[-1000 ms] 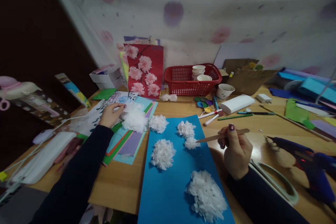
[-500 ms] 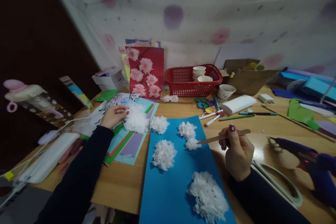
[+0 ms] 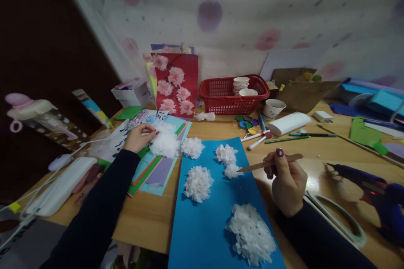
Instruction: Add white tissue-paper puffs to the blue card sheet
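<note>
Wood-top table (image 3: 142, 227) vs. wall w/ pale floral sheet (image 3: 240, 29); dim light. At back: red card (image 3: 191, 69) w/ pink blooms, upright; R of it, red basket (image 3: 217, 106) w/ white cups (image 3: 248, 92) inside. Blue sheet (image 3: 198, 235) flat on table, centre front, w/ white tissue flowers: one (image 3: 193, 148) at top L corner, one (image 3: 198, 184) mid-L, one (image 3: 226, 154) upper R, biggest (image 3: 251, 235) lower R. Small white flower (image 3: 232, 171) sits just below the upper R one. R hand (image 3: 288, 183) closed on flat wooden stick (image 3: 265, 164), thumb on top; stick pts L, tip at small flower's R edge, looks to be touching. L hand (image 3: 139, 138) half-curled, fingertips close tog. at edge of loose white tissue (image 3: 167, 143) on coloured paper stack (image 3: 158, 174), L of blue sheet; can't tell if tissue is gripped or only touched. Far R: blue glue gun (image 3: 375, 191), red light on; scissors (image 3: 342, 220) w/ pale handles, part. hidden by R sleeve (image 3: 318, 235).
</note>
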The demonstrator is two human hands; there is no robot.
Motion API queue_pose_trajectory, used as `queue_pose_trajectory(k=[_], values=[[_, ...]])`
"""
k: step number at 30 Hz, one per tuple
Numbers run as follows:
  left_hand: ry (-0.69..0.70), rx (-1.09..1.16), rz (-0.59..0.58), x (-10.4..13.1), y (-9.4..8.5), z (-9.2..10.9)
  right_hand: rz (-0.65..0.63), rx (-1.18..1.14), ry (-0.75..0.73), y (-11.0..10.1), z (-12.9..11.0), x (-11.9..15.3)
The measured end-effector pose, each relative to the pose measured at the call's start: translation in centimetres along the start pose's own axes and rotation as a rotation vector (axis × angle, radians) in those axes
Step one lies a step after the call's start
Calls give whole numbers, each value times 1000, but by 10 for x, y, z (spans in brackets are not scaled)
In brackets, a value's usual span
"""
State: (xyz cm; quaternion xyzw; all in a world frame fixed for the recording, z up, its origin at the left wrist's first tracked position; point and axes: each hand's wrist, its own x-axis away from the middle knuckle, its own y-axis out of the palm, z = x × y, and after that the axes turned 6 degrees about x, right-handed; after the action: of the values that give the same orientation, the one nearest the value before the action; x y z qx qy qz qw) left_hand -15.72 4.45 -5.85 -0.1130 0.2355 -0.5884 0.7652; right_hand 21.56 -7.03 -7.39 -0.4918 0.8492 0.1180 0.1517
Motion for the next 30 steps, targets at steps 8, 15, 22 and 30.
queue_pose_trajectory(k=[8,15,22,30], values=[[52,-130,45,-2,-6,3,-13,18,-17,1,-1,0],[12,-119,-108,-4,-11,-3,-26,-1,-4,1,1,1],[83,-147,-109,-8,-9,-7,-45,14,-1,0,1,2],[337,-264,248,9,-5,19,-11,1,13,2,-1,3]])
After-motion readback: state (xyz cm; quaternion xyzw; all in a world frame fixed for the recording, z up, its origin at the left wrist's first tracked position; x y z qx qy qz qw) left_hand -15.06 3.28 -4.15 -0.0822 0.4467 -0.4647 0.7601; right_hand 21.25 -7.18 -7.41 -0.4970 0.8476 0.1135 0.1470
